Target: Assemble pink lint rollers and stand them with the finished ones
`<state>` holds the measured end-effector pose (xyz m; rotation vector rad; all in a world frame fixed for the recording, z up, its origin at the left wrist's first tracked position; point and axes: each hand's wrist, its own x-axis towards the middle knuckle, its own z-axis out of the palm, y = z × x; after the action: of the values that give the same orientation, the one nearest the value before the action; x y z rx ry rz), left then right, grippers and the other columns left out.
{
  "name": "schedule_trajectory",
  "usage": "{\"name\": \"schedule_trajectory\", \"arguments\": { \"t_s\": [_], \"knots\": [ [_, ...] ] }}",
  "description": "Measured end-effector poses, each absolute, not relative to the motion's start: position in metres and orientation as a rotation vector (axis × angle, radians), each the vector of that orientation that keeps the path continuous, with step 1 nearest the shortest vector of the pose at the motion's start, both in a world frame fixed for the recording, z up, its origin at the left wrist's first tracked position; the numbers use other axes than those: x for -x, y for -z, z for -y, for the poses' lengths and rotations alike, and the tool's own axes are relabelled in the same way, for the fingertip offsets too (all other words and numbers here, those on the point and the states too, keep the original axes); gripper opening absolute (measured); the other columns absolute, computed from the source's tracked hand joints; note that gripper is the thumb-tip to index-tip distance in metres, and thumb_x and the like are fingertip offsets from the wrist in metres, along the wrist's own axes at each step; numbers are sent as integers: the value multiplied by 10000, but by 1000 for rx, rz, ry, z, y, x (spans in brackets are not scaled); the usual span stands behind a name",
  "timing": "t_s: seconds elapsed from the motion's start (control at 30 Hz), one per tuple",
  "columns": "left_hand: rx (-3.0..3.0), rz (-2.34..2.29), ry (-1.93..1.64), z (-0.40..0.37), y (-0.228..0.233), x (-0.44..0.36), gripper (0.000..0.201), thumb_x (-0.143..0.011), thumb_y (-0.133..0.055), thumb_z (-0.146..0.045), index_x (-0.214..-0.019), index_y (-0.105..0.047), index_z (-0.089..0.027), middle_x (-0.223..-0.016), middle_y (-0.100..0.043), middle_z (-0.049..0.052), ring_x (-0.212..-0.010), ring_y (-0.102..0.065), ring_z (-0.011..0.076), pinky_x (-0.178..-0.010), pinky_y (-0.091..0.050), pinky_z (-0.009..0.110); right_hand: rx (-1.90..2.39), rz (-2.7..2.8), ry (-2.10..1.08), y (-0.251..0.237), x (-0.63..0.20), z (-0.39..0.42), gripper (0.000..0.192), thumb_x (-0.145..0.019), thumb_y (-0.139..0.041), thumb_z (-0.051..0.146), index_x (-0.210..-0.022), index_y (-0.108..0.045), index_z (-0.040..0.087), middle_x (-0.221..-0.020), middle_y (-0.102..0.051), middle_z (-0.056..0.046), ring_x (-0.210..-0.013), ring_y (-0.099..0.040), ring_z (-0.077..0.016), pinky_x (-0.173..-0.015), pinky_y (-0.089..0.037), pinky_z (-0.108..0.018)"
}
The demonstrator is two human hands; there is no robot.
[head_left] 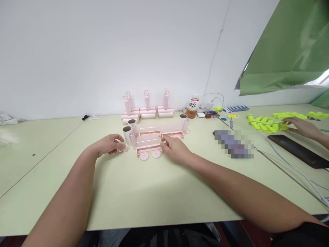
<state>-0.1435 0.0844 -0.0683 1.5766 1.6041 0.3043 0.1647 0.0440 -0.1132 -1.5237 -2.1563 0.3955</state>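
My left hand (111, 144) rests on the pale green table (144, 195), fingers curled around a small pink disc (124, 149) beside a white paper roll (127, 134). My right hand (174, 148) touches the right end of a pink plastic cover (148, 141) lying on the table, with two pink round caps (150, 155) in front of it. More pink covers (170, 129) and rolls (184, 122) lie just behind. Three assembled pink lint rollers (147, 110) stand in a row further back.
An orange drink bottle (192, 107) stands behind the pink parts near a charger and white cables (280, 159). Another person's hand (302, 126) at the right touches yellow-green parts (264, 123). A dark phone (298, 151) lies there. Green sheeting (288, 51) hangs at upper right.
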Motion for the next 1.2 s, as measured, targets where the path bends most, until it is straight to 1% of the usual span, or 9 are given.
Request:
{"name": "schedule_trajectory", "arguments": {
  "t_s": [0.1,0.23,0.33,0.47,0.67,0.8,1.0,1.1,1.2],
  "knots": [
    [-1567,-1583,-326,-84,67,145,517,-641,-778,-483,-1038,-568,-227,-898,-707,55,-755,-649,179,-600,-511,262,1523,2172,-378,114,-164,-44,206,-966,-475,304,-1088,-582,177,-786,-705,-24,-728,-635,-183,-595,-376,-266],
    [-1555,-1584,-333,-82,64,149,566,-625,-774,-547,-1050,-597,-218,-947,-709,84,-847,-697,231,-709,-581,329,1442,2252,-241,102,-161,-54,242,-967,-459,237,-1137,-612,159,-1152,-659,-118,-1024,-615,-226,-785,-422,-307],
    [-1570,-1629,-303,-81,60,153,552,-613,-767,-590,-993,-627,-215,-971,-702,82,-847,-698,226,-707,-581,322,1321,2426,-202,86,-155,-70,270,-929,-505,188,-1170,-626,170,-1248,-626,-107,-1117,-590,-226,-894,-419,-317],
    [-1615,-1774,-281,-78,53,155,510,-624,-729,-657,-843,-637,-206,-871,-696,82,-772,-675,220,-646,-537,315,1299,2567,-217,77,-146,-91,309,-862,-574,188,-1162,-651,175,-1209,-666,-112,-1051,-626,-262,-848,-448,-341],
    [-1678,-1927,-245,-67,37,150,495,-711,-609,-721,-786,-607,-232,-747,-658,46,-592,-544,163,-561,-408,289,1306,2635,-230,81,-143,-100,356,-804,-613,195,-1156,-660,177,-1174,-682,-112,-1026,-629,-283,-795,-453,-335],
    [-1765,-1919,-154,-56,27,141,523,-726,-582,-723,-648,-509,-211,-641,-565,28,-518,-455,145,-505,-315,278,1311,2632,-232,84,-146,-100,372,-807,-625,211,-1176,-642,174,-1188,-656,-115,-1042,-613,-272,-818,-446,-330],
    [-1986,-1700,80,-43,40,99,498,-733,-597,-670,-596,-467,-209,-644,-539,34,-531,-488,175,-502,-296,293,1365,2541,-204,80,-154,-82,304,-886,-574,253,-1175,-624,171,-1203,-610,-117,-960,-613,-234,-777,-423,-312],
    [-2065,-1652,166,-36,48,80,531,-736,-582,-680,-561,-413,-208,-579,-444,20,-474,-399,153,-484,-236,303,1382,2473,-172,78,-161,-57,208,-907,-557,282,-1066,-641,179,-1082,-638,-91,-863,-607,-211,-695,-386,-294],
    [-2101,-1589,127,-30,39,77,527,-722,-604,-687,-563,-447,-210,-581,-433,14,-479,-390,149,-479,-251,302,1311,2499,-258,86,-169,-26,158,-924,-533,291,-961,-640,181,-883,-664,-57,-780,-584,-192,-646,-352,-281]
  ]
}}
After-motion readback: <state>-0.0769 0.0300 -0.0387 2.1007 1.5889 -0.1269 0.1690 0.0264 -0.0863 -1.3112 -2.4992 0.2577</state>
